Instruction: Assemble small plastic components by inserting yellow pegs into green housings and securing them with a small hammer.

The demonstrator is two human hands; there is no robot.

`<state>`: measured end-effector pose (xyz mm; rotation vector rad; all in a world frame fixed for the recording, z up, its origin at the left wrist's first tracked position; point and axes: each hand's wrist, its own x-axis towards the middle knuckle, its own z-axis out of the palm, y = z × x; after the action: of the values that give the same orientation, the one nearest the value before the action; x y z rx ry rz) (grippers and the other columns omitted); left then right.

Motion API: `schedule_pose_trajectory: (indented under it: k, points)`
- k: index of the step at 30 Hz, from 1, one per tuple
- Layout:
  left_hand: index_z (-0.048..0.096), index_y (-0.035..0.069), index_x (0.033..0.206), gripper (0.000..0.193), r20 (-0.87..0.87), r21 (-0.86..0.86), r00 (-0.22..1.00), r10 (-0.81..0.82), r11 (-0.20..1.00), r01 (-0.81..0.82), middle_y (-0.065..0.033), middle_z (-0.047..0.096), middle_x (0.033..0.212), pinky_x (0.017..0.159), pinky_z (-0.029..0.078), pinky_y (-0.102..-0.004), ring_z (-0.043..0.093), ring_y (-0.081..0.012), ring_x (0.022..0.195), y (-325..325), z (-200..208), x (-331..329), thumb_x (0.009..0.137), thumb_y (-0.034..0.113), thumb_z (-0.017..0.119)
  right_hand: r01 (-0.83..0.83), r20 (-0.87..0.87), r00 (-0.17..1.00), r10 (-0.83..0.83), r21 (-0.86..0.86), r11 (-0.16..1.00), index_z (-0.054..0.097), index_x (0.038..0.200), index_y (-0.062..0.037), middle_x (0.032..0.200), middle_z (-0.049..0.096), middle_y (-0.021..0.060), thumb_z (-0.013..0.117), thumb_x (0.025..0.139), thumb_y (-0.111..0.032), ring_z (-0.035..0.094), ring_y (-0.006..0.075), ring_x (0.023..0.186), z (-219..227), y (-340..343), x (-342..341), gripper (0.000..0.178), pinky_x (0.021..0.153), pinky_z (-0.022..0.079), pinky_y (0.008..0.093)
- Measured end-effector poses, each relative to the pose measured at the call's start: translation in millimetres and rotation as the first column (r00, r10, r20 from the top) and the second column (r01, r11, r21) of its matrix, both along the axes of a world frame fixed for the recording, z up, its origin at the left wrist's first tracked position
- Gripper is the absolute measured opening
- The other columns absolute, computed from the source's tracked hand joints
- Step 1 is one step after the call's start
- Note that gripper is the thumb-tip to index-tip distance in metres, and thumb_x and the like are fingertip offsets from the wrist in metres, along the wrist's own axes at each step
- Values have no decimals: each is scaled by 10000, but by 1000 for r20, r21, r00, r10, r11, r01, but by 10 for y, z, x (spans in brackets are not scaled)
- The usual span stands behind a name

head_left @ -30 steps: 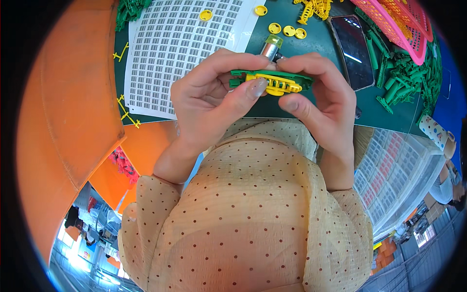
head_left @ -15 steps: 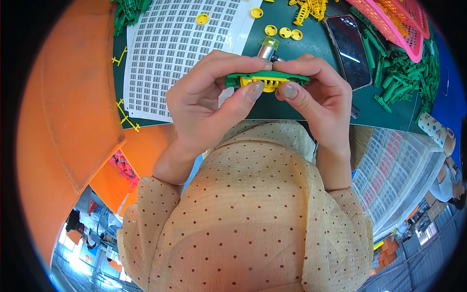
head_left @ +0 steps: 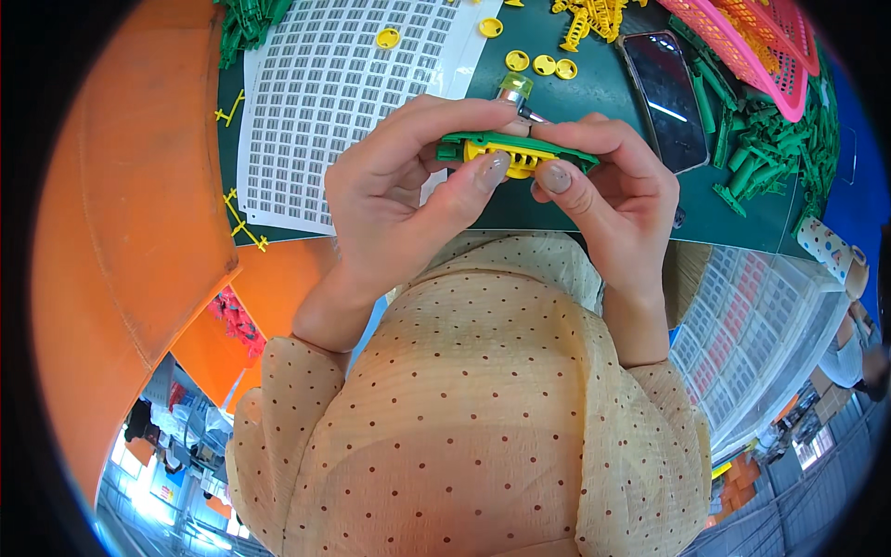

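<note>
Between both hands I hold a long green plastic part (head_left: 557, 152) with a yellow ribbed plastic piece (head_left: 520, 163) set along its near side. My left hand (head_left: 408, 176) is closed on its left end, thumb pressed against the yellow piece. Closed on the right portion is my right hand (head_left: 617, 186), its thumb at the right end of the yellow piece. Just beyond my fingers is a small container with a clear yellowish cap (head_left: 515, 87), its lower part hidden. A thin dark rod (head_left: 532, 114) shows beside it.
A sheet of printed labels (head_left: 306, 111) covers the table's left. Yellow discs (head_left: 543, 64) lie beyond my hands. A phone (head_left: 665, 97) rests at right, near loose green parts (head_left: 766, 153) and a pink basket (head_left: 784, 88). Yellow ribbed pieces (head_left: 594, 20) are piled at the back.
Both hands have shifted slightly to the right with the green and yellow pieces, which now tilt down a little at the right end. The fingers keep their hold.
</note>
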<state>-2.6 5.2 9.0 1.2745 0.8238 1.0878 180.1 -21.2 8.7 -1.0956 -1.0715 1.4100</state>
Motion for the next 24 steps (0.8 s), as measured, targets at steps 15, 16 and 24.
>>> schedule_pose_trajectory:
  k: [15, 16, 24]
  points:
    - [563, -105, 1177, 316, -109, 90, 993, -40, 995, 50, -195, 644, 1058, 878, 509, -317, 622, -226, 1013, 22, 17, 3, 880, -2, 589, 17, -30, 999, -16, 6, 1000, 628, 1037, 21, 917, 619, 50, 668, 860, -12, 586, 85, 796, -44, -9, 4, 184, 695, 492, 209]
    - [562, -104, 1180, 319, -118, 93, 992, -46, 994, 57, -195, 643, 1059, 878, 510, -318, 623, -229, 1014, 29, 26, 1, 881, 1, 589, 15, -5, 1000, -15, 26, 1000, 627, 1039, 20, 928, 623, 52, 668, 861, -13, 587, 84, 799, -46, -6, 12, 186, 701, 491, 208]
    - [536, -111, 1206, 345, -29, 60, 999, -30, 998, 32, -212, 656, 1043, 889, 518, -338, 642, -248, 988, 60, 21, 25, 877, -10, 557, 25, -5, 1000, -25, 64, 998, 630, 1040, 12, 978, 636, 63, 679, 855, -27, 593, 103, 889, 21, 15, -23, 195, 801, 486, 235]
